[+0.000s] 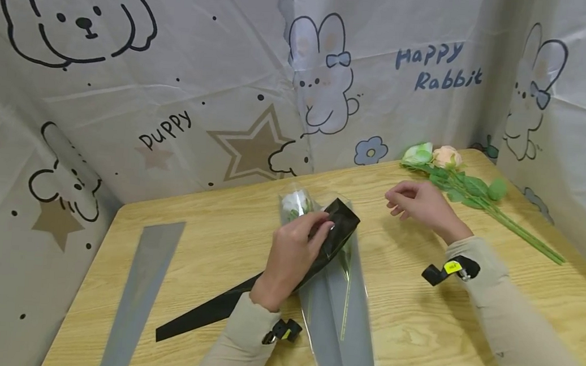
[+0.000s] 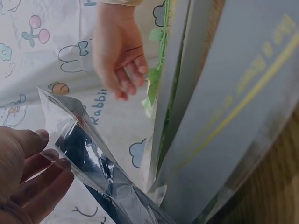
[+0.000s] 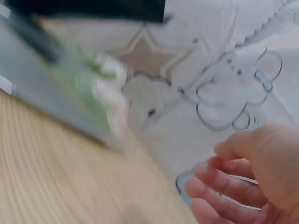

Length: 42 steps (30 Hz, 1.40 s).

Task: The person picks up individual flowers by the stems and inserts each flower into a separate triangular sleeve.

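My left hand (image 1: 292, 254) pinches a black flower-wrapping sleeve (image 1: 343, 226) near its wide end, between thumb and fingers. The sleeve's narrow tail slants down to the left. In the left wrist view, clear film (image 2: 60, 105) shows at the sleeve's mouth beside the fingertips. Under the left hand lie two grey sleeves (image 1: 336, 322) with clear fronts, a white flower (image 1: 293, 200) inside the left one. My right hand (image 1: 421, 206) hovers with loosely bent fingers and holds nothing, just left of two loose roses, one pale green (image 1: 417, 153), one peach (image 1: 447, 157).
A flat grey sleeve (image 1: 145, 286) lies at the left on the wooden table (image 1: 217, 246). The roses' green stems (image 1: 529, 236) stretch toward the right edge. A printed cloth (image 1: 218, 87) with cartoon animals stands behind and around the table.
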Tool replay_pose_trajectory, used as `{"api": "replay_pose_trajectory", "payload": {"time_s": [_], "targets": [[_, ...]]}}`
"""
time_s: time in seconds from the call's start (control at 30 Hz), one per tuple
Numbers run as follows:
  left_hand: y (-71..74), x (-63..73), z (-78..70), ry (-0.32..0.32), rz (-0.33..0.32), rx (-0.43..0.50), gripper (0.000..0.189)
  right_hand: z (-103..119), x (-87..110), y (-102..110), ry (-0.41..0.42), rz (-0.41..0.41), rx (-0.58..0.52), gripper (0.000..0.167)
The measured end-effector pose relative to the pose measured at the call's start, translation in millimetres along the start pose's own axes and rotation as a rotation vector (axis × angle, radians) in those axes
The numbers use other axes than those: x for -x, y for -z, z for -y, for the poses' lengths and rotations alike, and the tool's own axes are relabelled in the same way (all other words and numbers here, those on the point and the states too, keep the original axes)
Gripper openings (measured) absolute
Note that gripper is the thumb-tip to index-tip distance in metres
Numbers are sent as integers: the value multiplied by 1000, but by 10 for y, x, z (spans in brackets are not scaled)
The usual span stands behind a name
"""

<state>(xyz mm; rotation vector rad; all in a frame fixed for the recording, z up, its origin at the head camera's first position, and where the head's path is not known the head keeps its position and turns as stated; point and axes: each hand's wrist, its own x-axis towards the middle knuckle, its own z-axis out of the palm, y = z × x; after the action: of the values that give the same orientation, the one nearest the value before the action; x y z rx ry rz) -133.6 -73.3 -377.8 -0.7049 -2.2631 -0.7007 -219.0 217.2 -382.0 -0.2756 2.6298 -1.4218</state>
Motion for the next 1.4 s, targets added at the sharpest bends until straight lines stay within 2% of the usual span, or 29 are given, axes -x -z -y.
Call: {"api": "replay_pose_trajectory", "payload": {"time_s": [0.37, 0.5, 0.6, 0.77, 0.87, 1.0, 1.2, 1.27, 1.4], "targets": [[61, -9, -1, 7, 10, 3, 13, -395, -245, 462, 12, -333, 298, 29], [60, -16, 3, 0, 12, 4, 14, -577, -318, 624, -12, -403, 369, 28], [64, -20, 3, -5, 18, 0, 14, -680, -362, 725, -54, -394, 428, 30], [73, -13, 1, -9, 22, -4, 14, -801, -411, 824, -129, -307, 493, 39], [70, -8, 7, -10, 27, -5, 14, -844, -423, 845, -145, -272, 502, 42], [58, -14, 3, -7, 31, 0, 14, -856, -417, 871, -130, -244, 532, 41], [62, -19, -9, -7, 33, -6, 14, -809, -443, 882, -81, -136, 645, 41], [65, -19, -12, -8, 32, -6, 13, -785, -459, 876, -57, -132, 664, 38], [68, -14, -6, -3, 33, -8, 13, -711, -474, 858, 10, -176, 665, 32]]}}
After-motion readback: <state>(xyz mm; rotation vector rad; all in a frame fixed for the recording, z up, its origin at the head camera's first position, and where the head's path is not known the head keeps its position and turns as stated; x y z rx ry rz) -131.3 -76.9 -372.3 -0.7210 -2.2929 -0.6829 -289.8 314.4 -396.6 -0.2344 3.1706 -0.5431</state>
